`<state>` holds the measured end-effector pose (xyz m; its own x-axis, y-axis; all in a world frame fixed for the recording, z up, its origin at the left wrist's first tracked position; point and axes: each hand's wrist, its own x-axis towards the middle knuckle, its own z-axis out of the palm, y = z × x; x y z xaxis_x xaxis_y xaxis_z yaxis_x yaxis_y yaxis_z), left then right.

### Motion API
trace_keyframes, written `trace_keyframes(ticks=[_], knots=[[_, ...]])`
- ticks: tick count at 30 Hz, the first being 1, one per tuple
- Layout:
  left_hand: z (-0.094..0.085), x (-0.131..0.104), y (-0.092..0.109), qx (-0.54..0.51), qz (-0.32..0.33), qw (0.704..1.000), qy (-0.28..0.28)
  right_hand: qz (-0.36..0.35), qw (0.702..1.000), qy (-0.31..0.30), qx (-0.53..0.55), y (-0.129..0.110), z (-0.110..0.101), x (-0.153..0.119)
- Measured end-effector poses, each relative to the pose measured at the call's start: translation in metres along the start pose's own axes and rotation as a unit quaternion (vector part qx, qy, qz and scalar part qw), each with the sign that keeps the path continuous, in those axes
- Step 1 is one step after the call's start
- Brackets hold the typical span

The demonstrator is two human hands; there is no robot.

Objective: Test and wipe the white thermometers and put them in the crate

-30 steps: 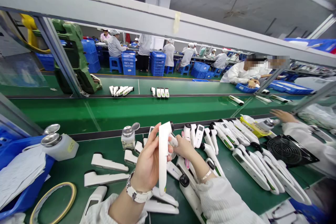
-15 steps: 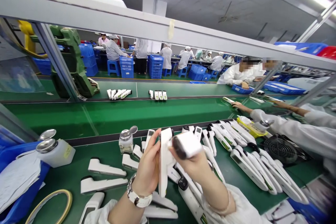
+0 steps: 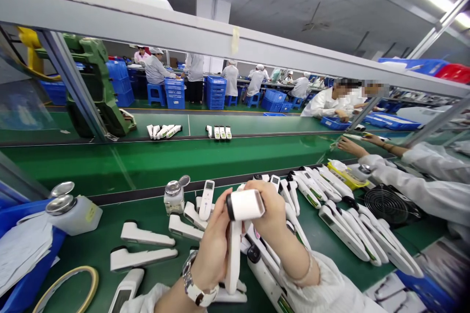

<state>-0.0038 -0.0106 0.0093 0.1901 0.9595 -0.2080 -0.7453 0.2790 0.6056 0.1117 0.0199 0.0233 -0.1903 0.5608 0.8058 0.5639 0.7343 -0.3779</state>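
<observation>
A white handheld thermometer (image 3: 246, 204) with a dark ring at one end of its head is between my hands, above the green bench. My left hand (image 3: 211, 257) is closed round its left side, and a long white handle reaches down past the palm. My right hand (image 3: 270, 212) is closed at the head's right side, its fingertips partly hidden. Whether a second piece is behind the head I cannot tell. Beneath and around my hands lie several similar white thermometers (image 3: 147, 257). One with its display facing up (image 3: 206, 200) lies just beyond my left hand.
Dispenser bottles with metal lids (image 3: 174, 198) stand left and far left. A tape roll (image 3: 69, 291) and a blue bin of papers (image 3: 25, 249) are at left. Rows of thermometers (image 3: 348, 232) and a black fan (image 3: 387, 204) lie right. Co-workers' hands (image 3: 352, 146) reach over the green belt (image 3: 220, 156).
The two white pieces, held apart before, now overlap between my hands. My right hand has turned, bringing the dark-ringed head over to my left fingers. A co-worker's hands have shifted farther right.
</observation>
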Motion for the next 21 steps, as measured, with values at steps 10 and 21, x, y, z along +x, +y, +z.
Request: trace_keyframes(ticks=[10, 21], knots=[[0.000, -0.009, 0.002, 0.065, 0.010, 0.998, -0.015, -0.012, 1.000, 0.007, 0.011, -0.009, -0.012, 0.002], [0.013, -0.020, 0.013, 0.104, -0.022, 0.994, 0.002, -0.037, 0.995, -0.063, 0.061, -0.028, -0.028, -0.022]])
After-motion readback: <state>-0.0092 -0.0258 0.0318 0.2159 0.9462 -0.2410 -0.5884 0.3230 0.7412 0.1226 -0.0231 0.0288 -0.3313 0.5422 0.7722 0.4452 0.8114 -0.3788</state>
